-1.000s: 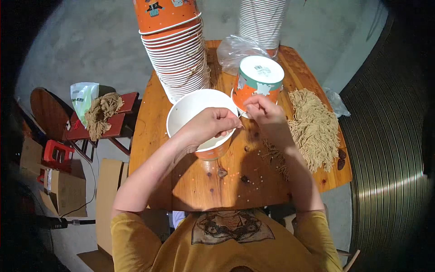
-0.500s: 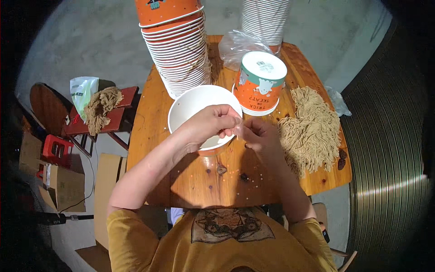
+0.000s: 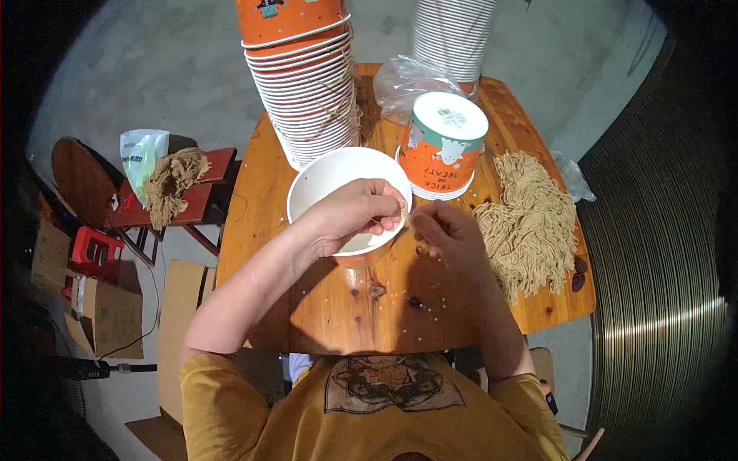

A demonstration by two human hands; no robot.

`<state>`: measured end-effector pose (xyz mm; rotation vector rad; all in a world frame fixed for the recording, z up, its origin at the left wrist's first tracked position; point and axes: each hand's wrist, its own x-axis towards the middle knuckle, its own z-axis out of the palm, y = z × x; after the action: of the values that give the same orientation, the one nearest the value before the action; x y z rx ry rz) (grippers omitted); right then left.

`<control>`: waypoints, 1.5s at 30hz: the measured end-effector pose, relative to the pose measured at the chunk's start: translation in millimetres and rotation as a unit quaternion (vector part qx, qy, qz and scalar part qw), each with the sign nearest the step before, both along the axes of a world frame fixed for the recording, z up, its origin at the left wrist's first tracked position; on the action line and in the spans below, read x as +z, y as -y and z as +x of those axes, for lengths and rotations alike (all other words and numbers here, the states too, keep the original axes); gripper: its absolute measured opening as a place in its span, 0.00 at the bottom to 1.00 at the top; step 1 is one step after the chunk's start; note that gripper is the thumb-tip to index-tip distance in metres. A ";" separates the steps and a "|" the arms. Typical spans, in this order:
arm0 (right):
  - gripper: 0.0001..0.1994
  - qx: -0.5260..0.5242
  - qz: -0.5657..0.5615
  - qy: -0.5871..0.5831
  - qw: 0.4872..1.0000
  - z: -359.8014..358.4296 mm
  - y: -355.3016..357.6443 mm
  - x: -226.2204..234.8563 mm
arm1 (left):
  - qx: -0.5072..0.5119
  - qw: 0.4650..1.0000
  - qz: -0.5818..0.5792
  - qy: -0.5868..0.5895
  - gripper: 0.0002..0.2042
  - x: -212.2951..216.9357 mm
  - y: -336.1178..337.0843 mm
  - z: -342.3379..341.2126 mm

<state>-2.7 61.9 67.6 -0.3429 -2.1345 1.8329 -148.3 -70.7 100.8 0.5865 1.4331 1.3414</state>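
A white-lined paper bucket [image 3: 315,184] stands mouth up near the middle of the wooden table, with a small dark hole high in its inner wall. My left hand [image 3: 361,211] reaches over it, fingers pinched at the right-hand part of the rim. Close beside it, just outside the rim, my right hand [image 3: 450,234] is also pinched closed, mostly in shadow. Whatever the fingertips hold is too small to make out. To the right lies a heap of tan cords [image 3: 530,230]. Behind my right hand stands an upside-down orange bucket [image 3: 446,157] with a green band.
A tall stack of buckets [image 3: 304,100] with tan cords down its side rises at the back left. Another white stack [image 3: 453,38] and a clear plastic bag [image 3: 411,81] are farther back. Small pale bits dot the table [image 3: 330,323]. More cord [image 3: 175,180] lies on a red stool.
My right hand has drawn slightly away from the left, opening a small gap between the fingertips. The left hand stays at the rim. The whole view has shifted a little.
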 end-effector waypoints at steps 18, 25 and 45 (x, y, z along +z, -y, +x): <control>0.06 0.000 -0.012 -0.058 0.998 -9.5 -2.5 -11.3 | -0.048 0.996 0.032 0.073 0.06 -0.1 1.2 -6.3; 0.05 -0.031 0.026 -0.058 0.997 -11.4 6.5 -10.7 | -0.030 0.996 0.047 0.067 0.04 -1.7 0.7 -1.9; 0.10 -0.051 -0.115 -0.026 0.992 0.1 24.5 4.6 | -0.016 0.991 0.069 0.115 0.04 -2.2 4.8 2.9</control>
<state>-2.6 37.4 72.2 -0.4415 -1.8389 2.0095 -145.4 -75.6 98.5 0.5234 1.1474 1.4395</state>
